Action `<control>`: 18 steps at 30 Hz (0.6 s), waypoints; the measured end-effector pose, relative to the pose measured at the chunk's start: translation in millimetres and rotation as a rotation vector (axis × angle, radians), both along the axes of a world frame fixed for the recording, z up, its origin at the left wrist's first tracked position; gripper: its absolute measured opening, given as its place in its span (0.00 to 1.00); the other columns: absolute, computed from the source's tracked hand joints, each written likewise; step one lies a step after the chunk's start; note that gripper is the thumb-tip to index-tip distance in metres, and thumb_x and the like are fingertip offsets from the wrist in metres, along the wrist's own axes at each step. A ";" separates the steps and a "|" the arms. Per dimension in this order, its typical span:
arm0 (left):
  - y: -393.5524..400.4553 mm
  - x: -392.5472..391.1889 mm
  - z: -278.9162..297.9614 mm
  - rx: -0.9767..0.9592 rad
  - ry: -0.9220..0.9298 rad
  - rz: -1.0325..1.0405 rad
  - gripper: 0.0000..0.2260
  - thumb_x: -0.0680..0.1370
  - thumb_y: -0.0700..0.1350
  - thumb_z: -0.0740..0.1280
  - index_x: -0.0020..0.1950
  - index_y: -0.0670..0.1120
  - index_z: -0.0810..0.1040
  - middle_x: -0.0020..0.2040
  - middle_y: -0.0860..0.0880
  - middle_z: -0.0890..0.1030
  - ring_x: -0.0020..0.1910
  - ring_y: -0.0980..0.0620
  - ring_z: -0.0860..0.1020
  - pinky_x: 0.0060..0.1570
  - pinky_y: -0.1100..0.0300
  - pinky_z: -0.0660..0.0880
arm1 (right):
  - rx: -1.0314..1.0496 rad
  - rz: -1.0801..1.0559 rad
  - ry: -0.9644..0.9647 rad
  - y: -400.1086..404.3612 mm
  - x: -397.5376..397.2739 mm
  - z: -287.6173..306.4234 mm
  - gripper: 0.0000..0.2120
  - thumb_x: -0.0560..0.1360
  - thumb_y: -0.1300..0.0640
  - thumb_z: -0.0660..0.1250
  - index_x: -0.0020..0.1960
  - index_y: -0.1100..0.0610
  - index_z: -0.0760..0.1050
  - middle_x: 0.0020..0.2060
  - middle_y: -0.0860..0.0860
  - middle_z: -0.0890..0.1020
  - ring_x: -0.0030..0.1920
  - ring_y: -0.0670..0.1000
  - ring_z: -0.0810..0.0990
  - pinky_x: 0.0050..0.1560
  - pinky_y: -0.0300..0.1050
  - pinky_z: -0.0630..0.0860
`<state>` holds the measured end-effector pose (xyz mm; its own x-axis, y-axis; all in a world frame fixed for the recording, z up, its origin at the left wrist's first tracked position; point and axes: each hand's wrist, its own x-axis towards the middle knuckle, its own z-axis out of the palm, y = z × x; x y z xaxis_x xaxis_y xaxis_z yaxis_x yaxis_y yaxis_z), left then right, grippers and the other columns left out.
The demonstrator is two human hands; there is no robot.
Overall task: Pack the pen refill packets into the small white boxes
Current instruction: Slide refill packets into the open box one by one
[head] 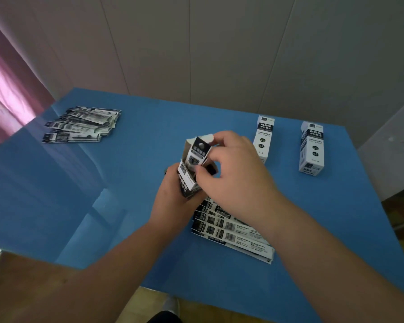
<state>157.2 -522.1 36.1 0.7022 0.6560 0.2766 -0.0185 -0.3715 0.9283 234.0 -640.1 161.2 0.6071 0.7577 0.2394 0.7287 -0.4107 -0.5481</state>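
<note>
Blue sheeting covers our table [135,173], with pale wall panels [219,47] behind it and a pink curtain [7,73] at the far left. Two closed white boxes [311,149] stand upright at the far right, well apart from each other; the nearer-in one [263,136] is partly hidden behind our right hand. Both carry black-and-white printing with Chinese characters that we cannot read clearly from here.

At the far left lies a fanned heap of flat black-and-white pieces [82,124]; we cannot count them or tell whether they are packets or flattened boxes. Near us, under our forearms, a second spread of refill packets [231,229] lies on the sheet, at least four, each showing a barcode; our right arm covers part of it.

Our left hand [173,201] grips the open box [187,180] from below, fingers wrapped round its lower part, holding it tilted above the table. Our right hand [236,173] pinches the packet [200,151] standing in the box's open mouth, its black top with a round hang-hole sticking out above the flaps.
</note>
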 end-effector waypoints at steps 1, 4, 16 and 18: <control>1.1 0.5 0.3 -0.002 -0.001 -0.017 0.19 0.68 0.52 0.74 0.56 0.65 0.75 0.53 0.56 0.81 0.51 0.56 0.81 0.46 0.59 0.76 | -0.081 0.010 0.016 1.3 -0.4 -0.2 0.09 0.77 0.49 0.67 0.44 0.51 0.83 0.61 0.43 0.74 0.64 0.47 0.67 0.53 0.37 0.65; 0.4 0.4 4.6 0.008 0.010 -0.033 0.19 0.68 0.53 0.75 0.56 0.66 0.75 0.52 0.57 0.81 0.50 0.58 0.82 0.45 0.64 0.76 | -0.188 0.047 0.132 2.1 5.0 5.9 0.09 0.76 0.46 0.66 0.45 0.47 0.84 0.60 0.41 0.75 0.64 0.48 0.69 0.54 0.43 0.67; -6.2 -1.9 14.4 0.112 -0.034 -0.022 0.21 0.69 0.56 0.75 0.55 0.76 0.72 0.52 0.69 0.79 0.49 0.66 0.80 0.39 0.69 0.77 | -0.410 0.059 0.201 15.3 8.0 28.4 0.16 0.75 0.51 0.68 0.30 0.55 0.74 0.24 0.48 0.70 0.27 0.48 0.68 0.28 0.42 0.62; -4.9 -1.5 11.8 0.104 -0.024 -0.016 0.21 0.69 0.57 0.75 0.55 0.75 0.72 0.53 0.69 0.79 0.50 0.66 0.81 0.42 0.67 0.78 | -0.350 0.063 0.167 11.5 9.2 31.1 0.11 0.75 0.49 0.68 0.36 0.52 0.80 0.28 0.47 0.77 0.30 0.46 0.74 0.29 0.42 0.65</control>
